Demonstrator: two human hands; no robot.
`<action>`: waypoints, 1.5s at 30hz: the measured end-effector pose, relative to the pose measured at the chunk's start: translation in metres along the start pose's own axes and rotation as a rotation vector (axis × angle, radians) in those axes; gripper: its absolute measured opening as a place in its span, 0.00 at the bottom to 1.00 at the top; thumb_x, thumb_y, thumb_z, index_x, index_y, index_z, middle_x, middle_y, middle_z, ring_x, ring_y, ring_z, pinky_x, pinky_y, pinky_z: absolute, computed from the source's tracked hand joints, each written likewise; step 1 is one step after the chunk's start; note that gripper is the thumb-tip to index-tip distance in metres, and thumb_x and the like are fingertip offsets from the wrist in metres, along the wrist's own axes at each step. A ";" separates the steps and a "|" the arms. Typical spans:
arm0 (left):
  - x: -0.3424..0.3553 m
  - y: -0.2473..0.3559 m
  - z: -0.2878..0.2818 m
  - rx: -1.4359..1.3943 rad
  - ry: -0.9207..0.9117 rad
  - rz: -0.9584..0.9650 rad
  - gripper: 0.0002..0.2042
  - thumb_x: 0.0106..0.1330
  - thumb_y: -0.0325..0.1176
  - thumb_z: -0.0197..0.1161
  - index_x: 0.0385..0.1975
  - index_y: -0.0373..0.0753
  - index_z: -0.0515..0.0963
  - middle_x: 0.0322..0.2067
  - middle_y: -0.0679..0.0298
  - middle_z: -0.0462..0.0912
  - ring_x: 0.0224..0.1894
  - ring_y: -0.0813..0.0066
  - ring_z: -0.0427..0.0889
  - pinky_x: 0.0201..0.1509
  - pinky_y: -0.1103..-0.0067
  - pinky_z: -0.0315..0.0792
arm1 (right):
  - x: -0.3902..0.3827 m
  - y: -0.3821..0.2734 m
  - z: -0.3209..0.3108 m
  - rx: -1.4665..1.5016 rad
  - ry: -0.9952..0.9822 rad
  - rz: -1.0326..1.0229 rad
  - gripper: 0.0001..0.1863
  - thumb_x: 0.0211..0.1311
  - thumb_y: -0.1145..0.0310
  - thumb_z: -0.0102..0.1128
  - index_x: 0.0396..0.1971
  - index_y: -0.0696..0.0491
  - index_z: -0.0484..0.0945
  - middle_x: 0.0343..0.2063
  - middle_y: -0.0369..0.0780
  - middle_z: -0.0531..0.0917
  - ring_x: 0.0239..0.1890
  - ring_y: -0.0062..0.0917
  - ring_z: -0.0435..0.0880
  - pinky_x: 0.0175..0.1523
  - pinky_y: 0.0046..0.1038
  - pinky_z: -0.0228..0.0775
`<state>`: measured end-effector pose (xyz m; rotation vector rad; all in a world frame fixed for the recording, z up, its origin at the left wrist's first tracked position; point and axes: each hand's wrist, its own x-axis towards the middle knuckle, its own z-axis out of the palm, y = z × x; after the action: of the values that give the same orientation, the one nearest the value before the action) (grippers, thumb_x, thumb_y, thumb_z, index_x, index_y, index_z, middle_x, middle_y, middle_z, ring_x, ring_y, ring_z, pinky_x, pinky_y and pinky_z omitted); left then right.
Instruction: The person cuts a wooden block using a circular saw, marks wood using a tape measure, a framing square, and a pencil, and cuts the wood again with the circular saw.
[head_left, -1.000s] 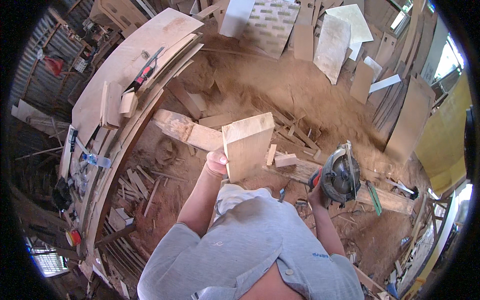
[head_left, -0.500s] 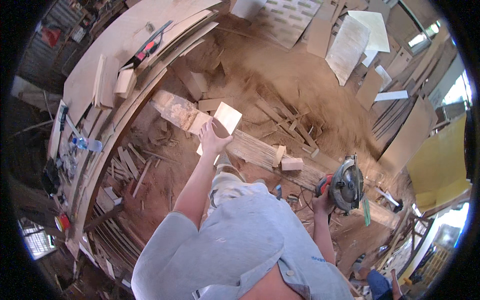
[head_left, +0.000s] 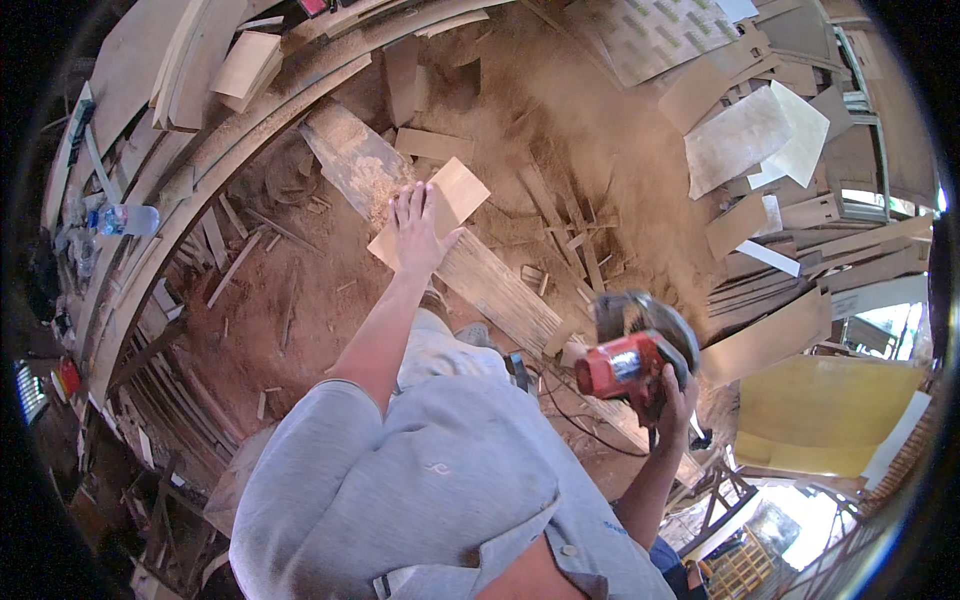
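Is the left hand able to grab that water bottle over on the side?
Probably not from here. The left hand lies flat on a small wooden board, and the water bottle sits far off to the left, beyond the curved planks.

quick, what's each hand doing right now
left hand: open, fingers spread, palm flat on the small plywood piece
right hand: closed around the red circular saw

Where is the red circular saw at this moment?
In the head view, the red circular saw is on the person's right side, gripped in the right hand, near the lower end of the long plank on which the left hand presses a small board.
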<state>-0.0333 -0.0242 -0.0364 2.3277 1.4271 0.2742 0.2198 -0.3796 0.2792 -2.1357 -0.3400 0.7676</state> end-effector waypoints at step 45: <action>0.023 -0.022 0.026 -0.169 0.438 -0.860 0.48 0.66 0.63 0.71 0.78 0.42 0.58 0.72 0.40 0.68 0.72 0.40 0.72 0.73 0.54 0.71 | 0.263 -0.039 0.218 0.268 -0.666 0.186 0.14 0.74 0.64 0.65 0.41 0.62 0.83 0.17 0.37 0.75 0.17 0.24 0.75 0.25 0.31 0.71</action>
<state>-0.0312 -0.0013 -0.0704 1.3790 2.3435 0.6270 0.2881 -0.0949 0.0983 -1.6280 -0.3567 1.5406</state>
